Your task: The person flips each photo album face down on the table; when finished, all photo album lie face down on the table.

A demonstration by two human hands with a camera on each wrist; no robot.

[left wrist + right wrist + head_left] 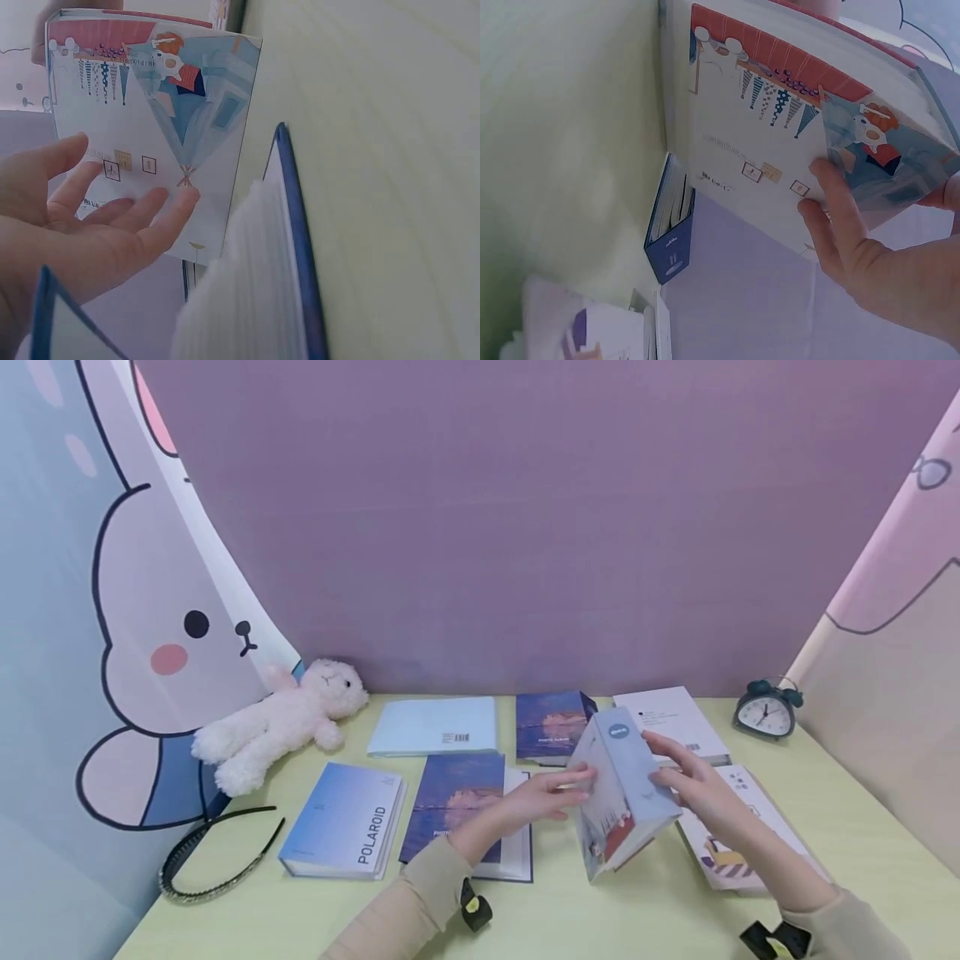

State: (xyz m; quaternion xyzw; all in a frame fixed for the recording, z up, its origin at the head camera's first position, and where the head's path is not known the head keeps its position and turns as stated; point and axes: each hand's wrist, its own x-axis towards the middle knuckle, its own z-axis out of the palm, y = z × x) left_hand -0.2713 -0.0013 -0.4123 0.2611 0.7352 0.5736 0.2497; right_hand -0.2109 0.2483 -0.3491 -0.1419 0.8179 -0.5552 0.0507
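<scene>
A thick photo album [611, 785] with a pale blue spine and a white illustrated cover is tilted over the table at centre right. My right hand [705, 789] holds it from the right side; in the right wrist view, two fingertips rest on the cover with red awning and bunting drawings [772, 127]. On the other side, my left hand [536, 802] has its fingers spread along the opposite cover. The left wrist view shows that palm [90, 232] turned up, fingers loosely extended before the cover. A dark blue album [453, 802] stands partly fanned near my left forearm.
A blue POLAROID album [341, 818], a pale blue album [435, 727], another dark blue album [551, 727] and a white one [667, 718] surround the hands. An illustrated album [738, 835] lies under the right forearm. Plush toy [288, 727], headband [213, 860] and alarm clock [765, 714] occupy the sides.
</scene>
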